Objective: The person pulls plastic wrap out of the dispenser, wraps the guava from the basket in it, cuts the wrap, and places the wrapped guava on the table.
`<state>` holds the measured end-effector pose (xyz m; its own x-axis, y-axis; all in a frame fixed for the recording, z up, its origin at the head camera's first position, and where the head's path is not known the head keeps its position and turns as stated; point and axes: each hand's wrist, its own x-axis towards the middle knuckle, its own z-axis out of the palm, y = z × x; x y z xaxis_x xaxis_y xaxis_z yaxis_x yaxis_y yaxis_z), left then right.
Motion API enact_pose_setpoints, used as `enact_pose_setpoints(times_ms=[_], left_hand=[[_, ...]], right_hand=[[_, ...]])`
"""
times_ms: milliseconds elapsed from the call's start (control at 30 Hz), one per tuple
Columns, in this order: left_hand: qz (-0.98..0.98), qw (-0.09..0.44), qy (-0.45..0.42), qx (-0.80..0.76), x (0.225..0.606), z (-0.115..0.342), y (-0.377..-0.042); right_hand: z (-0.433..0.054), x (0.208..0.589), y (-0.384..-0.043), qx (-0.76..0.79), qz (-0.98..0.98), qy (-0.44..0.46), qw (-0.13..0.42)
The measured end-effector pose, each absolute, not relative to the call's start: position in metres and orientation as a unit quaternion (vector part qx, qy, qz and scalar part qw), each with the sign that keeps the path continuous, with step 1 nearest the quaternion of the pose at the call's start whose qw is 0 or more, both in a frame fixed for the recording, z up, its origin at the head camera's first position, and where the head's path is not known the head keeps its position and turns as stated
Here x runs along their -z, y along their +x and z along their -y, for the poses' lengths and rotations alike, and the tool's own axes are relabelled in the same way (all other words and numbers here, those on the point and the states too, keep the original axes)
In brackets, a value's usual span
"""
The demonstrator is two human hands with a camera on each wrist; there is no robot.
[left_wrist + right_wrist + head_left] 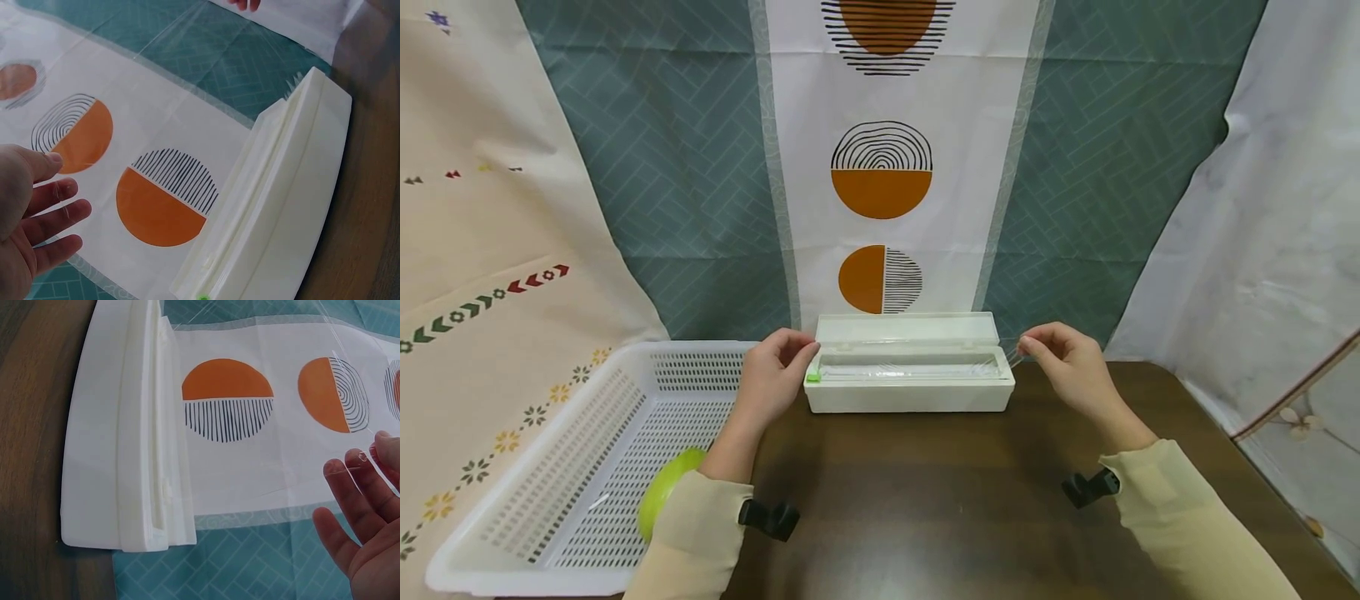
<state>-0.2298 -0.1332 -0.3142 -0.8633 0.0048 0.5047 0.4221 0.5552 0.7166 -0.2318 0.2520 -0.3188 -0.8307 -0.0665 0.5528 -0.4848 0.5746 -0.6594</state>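
A white cling film dispenser box [910,397] stands on the table with its lid [906,327] raised at the back. Inside lies the roll of clear film, and a small green tab [813,377] sits at the box's left end. Beside the left end, my left hand [773,371] pinches one edge of the film between thumb and index finger; the other fingers are loosely bent in the left wrist view. Off the right end, my right hand [1072,371] pinches the opposite edge. Clear film [340,350] stretches between both hands, hardly visible except for its creases.
A white perforated basket [561,450] stands on the left, holding a green round object [668,487] partly hidden by my left sleeve. The dark wooden table [925,500] reaches toward me in front of the box. A patterned cloth [685,167] hangs behind it.
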Motion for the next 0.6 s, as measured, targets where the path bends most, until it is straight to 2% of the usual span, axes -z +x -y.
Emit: enact_pose_setpoints(times_ms=[300,600], left_hand=[[0.845,0.250,-0.133,0.454,0.3126,0.1323,-0.2289],[0.840,0.249,-0.132,0.464,0.3106,0.1329,-0.2281]], right_hand=[[-0.2504,0.3189,-0.2323,-0.437,0.843,0.177,0.259],[-0.2505,0.3167,-0.2324,-0.437,0.843,0.176,0.260]])
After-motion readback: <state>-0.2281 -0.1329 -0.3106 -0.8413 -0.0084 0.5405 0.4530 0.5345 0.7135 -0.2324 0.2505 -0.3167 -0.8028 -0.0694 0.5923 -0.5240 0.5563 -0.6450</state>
